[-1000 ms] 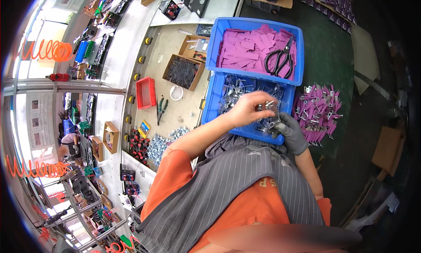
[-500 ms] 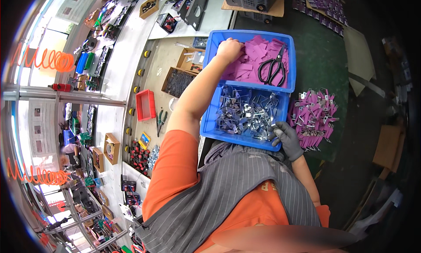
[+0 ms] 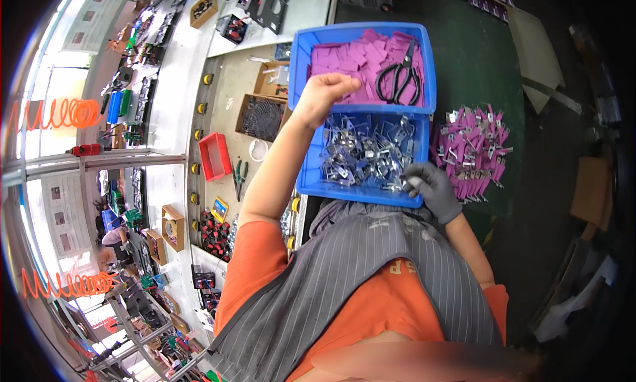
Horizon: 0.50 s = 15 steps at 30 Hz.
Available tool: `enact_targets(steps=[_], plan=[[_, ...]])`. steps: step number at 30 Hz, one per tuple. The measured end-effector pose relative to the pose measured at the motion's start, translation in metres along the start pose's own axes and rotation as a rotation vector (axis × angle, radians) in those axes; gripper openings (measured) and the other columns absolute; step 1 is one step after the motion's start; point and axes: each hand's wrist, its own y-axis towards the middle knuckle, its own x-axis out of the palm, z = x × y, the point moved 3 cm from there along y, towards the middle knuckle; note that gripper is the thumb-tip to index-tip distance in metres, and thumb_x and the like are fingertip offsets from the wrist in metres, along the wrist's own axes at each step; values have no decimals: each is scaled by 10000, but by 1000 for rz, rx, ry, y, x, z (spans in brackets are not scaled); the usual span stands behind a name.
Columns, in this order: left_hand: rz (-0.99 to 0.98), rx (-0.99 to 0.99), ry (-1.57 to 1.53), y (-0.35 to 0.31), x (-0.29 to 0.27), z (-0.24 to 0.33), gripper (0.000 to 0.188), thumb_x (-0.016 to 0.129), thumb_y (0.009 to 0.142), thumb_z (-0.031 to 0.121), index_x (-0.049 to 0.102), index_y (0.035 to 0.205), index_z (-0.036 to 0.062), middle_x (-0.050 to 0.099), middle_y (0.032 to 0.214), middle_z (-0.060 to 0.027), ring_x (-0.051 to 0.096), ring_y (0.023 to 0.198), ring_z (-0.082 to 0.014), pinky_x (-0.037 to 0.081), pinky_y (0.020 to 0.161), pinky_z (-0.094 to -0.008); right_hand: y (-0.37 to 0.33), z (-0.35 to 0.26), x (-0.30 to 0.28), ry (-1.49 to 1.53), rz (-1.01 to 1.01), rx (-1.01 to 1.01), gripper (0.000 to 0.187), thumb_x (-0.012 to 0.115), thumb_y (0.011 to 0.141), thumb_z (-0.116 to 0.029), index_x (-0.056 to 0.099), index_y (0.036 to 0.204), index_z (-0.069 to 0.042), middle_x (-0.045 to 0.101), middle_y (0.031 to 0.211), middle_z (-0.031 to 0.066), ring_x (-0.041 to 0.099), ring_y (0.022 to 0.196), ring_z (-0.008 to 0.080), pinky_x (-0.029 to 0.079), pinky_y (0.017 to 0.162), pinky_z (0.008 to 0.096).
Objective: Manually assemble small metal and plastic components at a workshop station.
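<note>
My bare left hand (image 3: 324, 97) is pinched closed over the near rim of the far blue bin (image 3: 428, 71). What its fingertips hold, if anything, blends with the many flat purple pieces (image 3: 344, 57) in that bin. Black-handled pliers (image 3: 399, 81) lie on top of those pieces. The near blue bin (image 3: 358, 194) contains a heap of shiny bent metal brackets (image 3: 364, 153). At its near right corner my grey-gloved right hand (image 3: 434, 187) has its fingers closed on what looks like a small metal bracket (image 3: 405, 183).
To the right is a pile of metal brackets with purple sleeves (image 3: 472, 153) on the green surface. On the left are a red tray (image 3: 214, 157), green-handled pliers (image 3: 240, 178), a white ring (image 3: 259, 149) and a cardboard box of black coiled parts (image 3: 262, 117).
My left hand has come out of the purple pieces and moved nearer, toward the near bin. My right hand stays at the near bin's corner. The view has shifted slightly.
</note>
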Motion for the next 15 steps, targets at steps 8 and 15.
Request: enact_targets(steps=[8,15], plan=[[-64,195,152,-62,38,-55,152,748,723,77,604,720,29,655,780,-23,514,601,-21,427,542,-192,-21,-110,-12,-336,-68,-473,124,518,842,-69,613,896,-9,604,835,70,571,665,113,452,582,228],[-117,429,610,-79,54,-42,187,744,716,143,636,851,73,622,732,-35,558,563,-98,448,516,-235,-28,-136,3,-720,-187,-640,145,535,802,-126,629,866,-37,598,823,97,605,729,237,476,645,326]])
